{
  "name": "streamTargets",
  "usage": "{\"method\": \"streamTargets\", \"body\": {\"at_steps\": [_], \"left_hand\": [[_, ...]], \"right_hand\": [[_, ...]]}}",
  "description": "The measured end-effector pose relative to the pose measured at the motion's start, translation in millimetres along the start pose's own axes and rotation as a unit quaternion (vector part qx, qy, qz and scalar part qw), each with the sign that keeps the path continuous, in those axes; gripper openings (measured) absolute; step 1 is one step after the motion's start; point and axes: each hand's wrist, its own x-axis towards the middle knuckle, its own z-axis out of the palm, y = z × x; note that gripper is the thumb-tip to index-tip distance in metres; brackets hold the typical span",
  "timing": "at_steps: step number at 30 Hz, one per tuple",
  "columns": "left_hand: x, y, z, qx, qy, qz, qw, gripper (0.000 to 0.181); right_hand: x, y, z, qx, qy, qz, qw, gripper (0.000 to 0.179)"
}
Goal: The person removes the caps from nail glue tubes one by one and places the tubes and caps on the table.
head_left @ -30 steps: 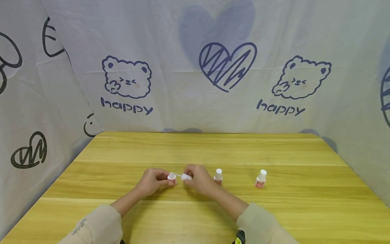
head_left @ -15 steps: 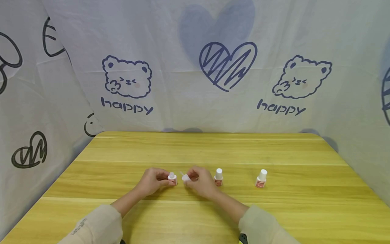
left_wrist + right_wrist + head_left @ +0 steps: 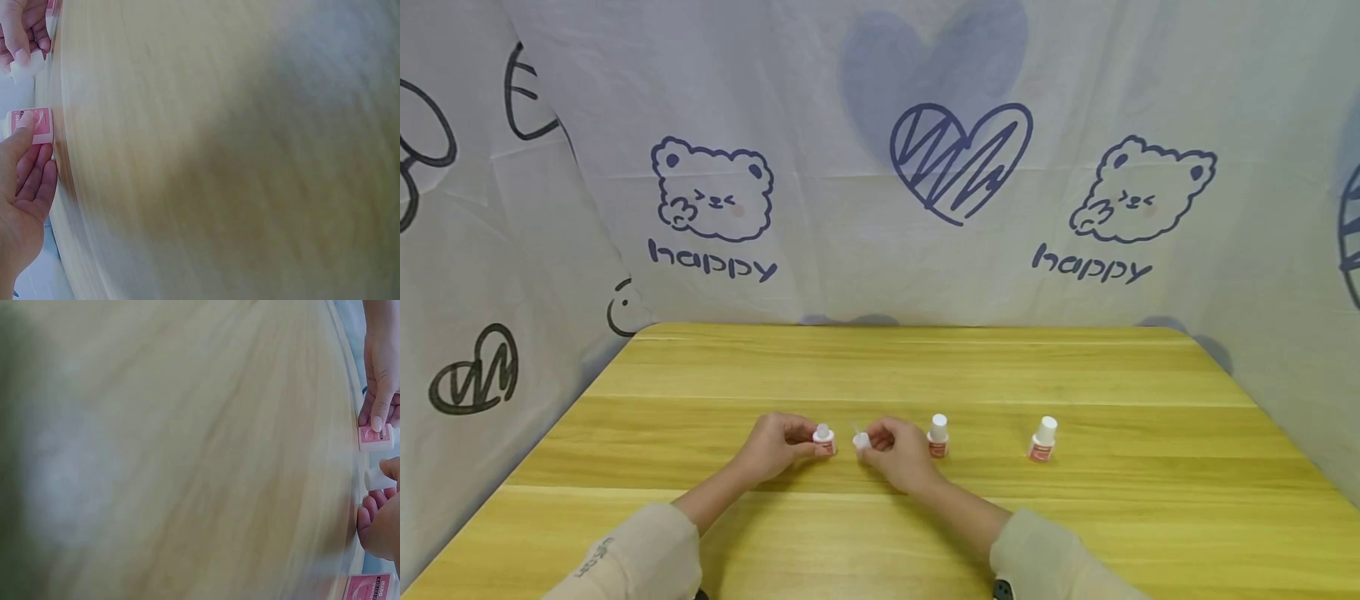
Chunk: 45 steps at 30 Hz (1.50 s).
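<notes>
In the head view my left hand (image 3: 773,448) pinches a small white bottle (image 3: 825,445) with a pink-red label, upright on the table, its neck uncapped. The thumb lies across the label (image 3: 42,125) in the left wrist view. Just to the right, my right hand (image 3: 904,454) pinches a white cap (image 3: 861,442) between thumb and fingers. A thin pale stem (image 3: 855,428) sticks up from the cap, apart from the bottle. The right wrist view shows the cap (image 3: 377,479) close beside the held bottle (image 3: 375,437); there the stem cannot be made out.
A second capped bottle (image 3: 937,437) stands right beside my right hand. Farther right is a third capped bottle (image 3: 1042,440). All stand on a wood-grain table (image 3: 880,533), with a printed white cloth (image 3: 850,208) hanging behind it and at both sides.
My right hand has drawn the cap a little away from the bottle and turned it, so its stem swings from pointing left at the neck to pointing up. The left hand stays put.
</notes>
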Motion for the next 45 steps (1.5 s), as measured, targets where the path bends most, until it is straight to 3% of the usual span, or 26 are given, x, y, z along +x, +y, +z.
{"method": "streamTargets", "body": {"at_steps": [9,24,45], "left_hand": [[-0.8,-1.8,0.7,-0.001,-0.002,0.011,0.9999,0.019],[-0.9,-0.9,1.1,-0.028,-0.005,-0.003,0.9996,0.022],[-1.6,-3.6,1.2,-0.022,-0.003,-0.003,0.9997,0.025]], "right_hand": [[1.5,3.6,0.2,0.011,-0.005,-0.005,0.9999,0.015],[2.9,6.1,-1.7,0.015,-0.008,-0.002,0.9998,0.015],[2.6,7.4,0.7,0.002,-0.006,-0.006,1.0,0.016]]}}
